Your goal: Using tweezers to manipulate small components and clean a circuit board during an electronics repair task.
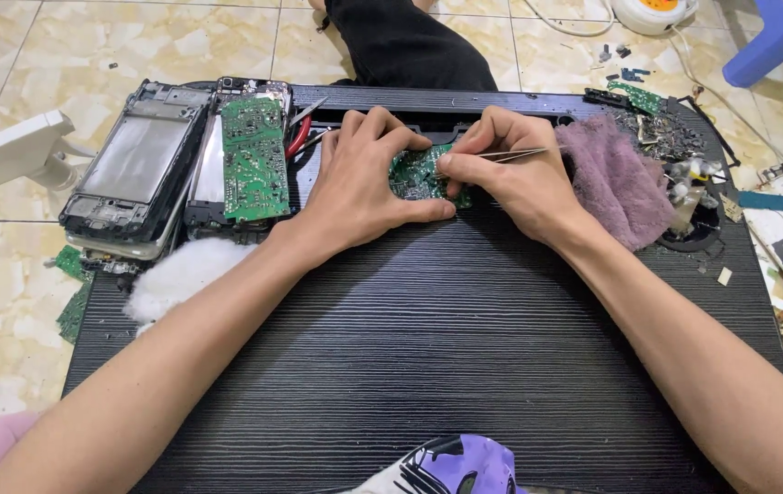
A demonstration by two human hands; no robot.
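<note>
From the head camera, a small green circuit board (419, 174) lies at the far middle of the dark ribbed surface (428, 348), close to its back edge. The board is studded with tiny components, and much of it is covered by fingers, so its full outline cannot be made out. The left hand (364, 178) presses down on it, fingers curled over the board's left part and thumb stretched along its near edge. The right hand (510, 174) is closed around slim metal tweezers (501, 155), pinching them between thumb and fingers; the shiny shaft runs to the right across the knuckles, while the tips point at the board and are hidden behind the fingers, so whether they grip anything cannot be told.

Left of the hands, a larger green circuit board (254, 157) rests on an opened black device frame, beside an opened phone body (140, 165) with a grey metallic inner plate. Red-handled pliers (300, 135) peek out between that board and the left hand. A white tuft of cotton (181, 274) sits at the surface's left edge. A fuzzy mauve cloth (606, 178) lies bunched just beside the right wrist, with small scraps of electronics beyond it. The floor is glossy beige tile (7, 302). A purple and white patterned object at the bottom edge is cut off.
</note>
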